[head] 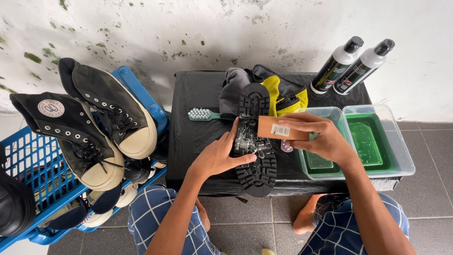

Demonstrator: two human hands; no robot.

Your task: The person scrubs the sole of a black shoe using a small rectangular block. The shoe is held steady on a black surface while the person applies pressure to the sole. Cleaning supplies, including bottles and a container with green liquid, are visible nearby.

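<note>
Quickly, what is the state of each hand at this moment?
Left hand: open, pressed flat on the sole-up black shoe, steadying it.
Right hand: closed on a wooden-backed brush, on the sole.

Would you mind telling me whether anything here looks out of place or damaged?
Nothing looks spilled or broken. The wall behind is flaking with green patches. The black lug-soled boot lies sole-up under the left hand, suds on its sole, while the right hand holds a wooden-backed brush.
</note>
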